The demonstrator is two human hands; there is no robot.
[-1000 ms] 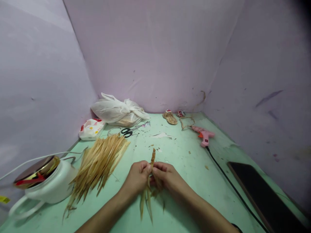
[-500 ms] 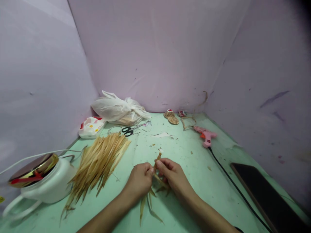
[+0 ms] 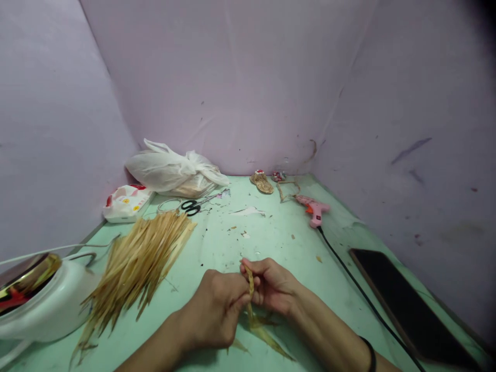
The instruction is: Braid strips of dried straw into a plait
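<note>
A short braid of dried leaf strips (image 3: pixel 251 287) stands between my two hands near the front of the green table, its loose ends fanning out below. My left hand (image 3: pixel 215 307) is closed, thumb and fingers pinching the braid at its middle. The braid's upper end is pinched by my right hand (image 3: pixel 271 284), whose other fingers curl behind it. To the left lies a pile of dry tan strips (image 3: pixel 143 258).
Black-handled scissors (image 3: pixel 191 207), a white plastic bag (image 3: pixel 174 170) and a tissue pack (image 3: pixel 126 203) sit behind the pile. A white pot (image 3: pixel 58 305) is at left. Small woven sandal (image 3: pixel 261 182), pink glue gun (image 3: pixel 316 209) with black cord, and dark phone (image 3: pixel 406 305) lie to the right.
The view has swung a little to the right. My left hand has turned with its back upward, and the braid's top is now between my right fingertips.
</note>
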